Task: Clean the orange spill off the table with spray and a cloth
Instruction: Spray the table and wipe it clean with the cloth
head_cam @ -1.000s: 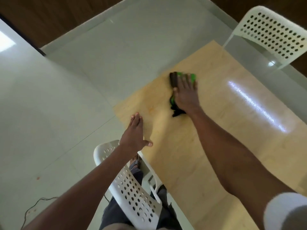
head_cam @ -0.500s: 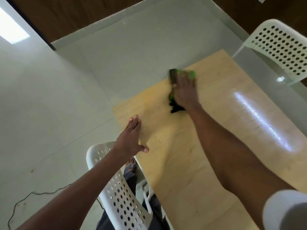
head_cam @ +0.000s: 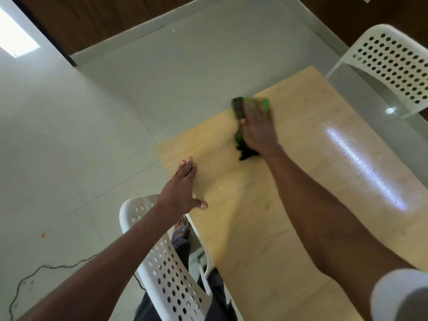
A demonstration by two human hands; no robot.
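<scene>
White perforated chair standing at the near edge, its back facing the camera. A second white perforated chair sitting at the far right. Pale tiled floor showing to the left and beyond, with grout lines running across it. Thin dark cable trailing over the floor at lower left. Small orange-red speck lying on a tile to the left. Dark wood-panelled wall running along the top. Bright patch of light glaring at upper left. A foot and dark trousers showing below, behind the near chair.
</scene>
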